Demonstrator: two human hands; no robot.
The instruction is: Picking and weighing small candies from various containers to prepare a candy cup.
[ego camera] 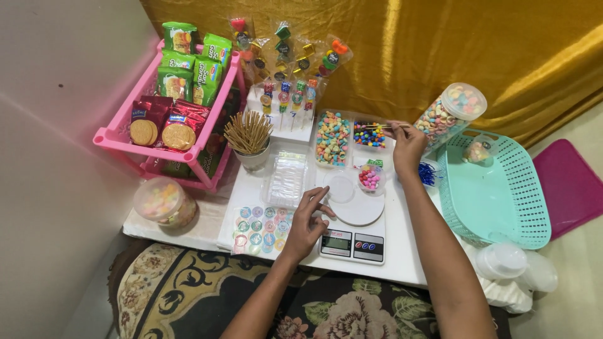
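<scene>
Right hand (pixel 407 145) pinches a skewer (pixel 380 127), long axis leftward over the candy tray (pixel 369 134); left hand (pixel 306 221) loose, fingertips near scale (pixel 353 229).

A pink rack (pixel 119 139) stands at the left edge of the white worktop (pixel 402 267), with green snack packets (pixel 191 63) above and red biscuit packets (pixel 164 124) below. A round tub of pastel sweets (pixel 162 202) sits at the front left corner. Wrapped candy skewers (pixel 286 59) stand along the far edge. A turquoise basket (pixel 496 191) lies at the right edge, near a dark pink lid (pixel 568 185).
</scene>
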